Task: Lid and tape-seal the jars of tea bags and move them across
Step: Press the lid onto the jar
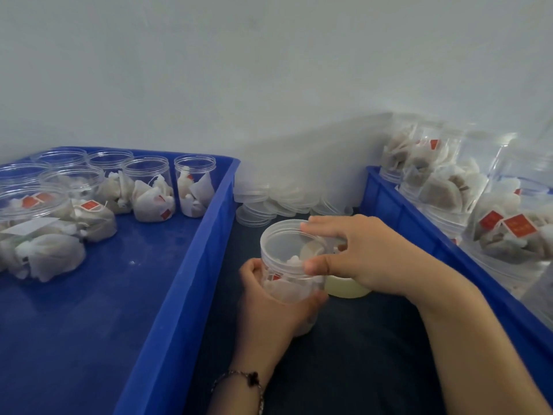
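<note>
On the dark table [344, 354], between two blue trays, the left hand [269, 304] wraps its fingers round a clear jar of tea bags [290, 283], holding it upright. The right hand [359, 256] grips the translucent lid [287, 244] on top — thumb at the near rim, fingers curled over the far rim. A roll of tape [347, 287] lies just behind the jar, under the right hand. Open jars stand in the left tray [191, 265]; lidded ones fill the right tray [419, 232]. Spare lids [269, 202] are stacked along the table's far edge.
</note>
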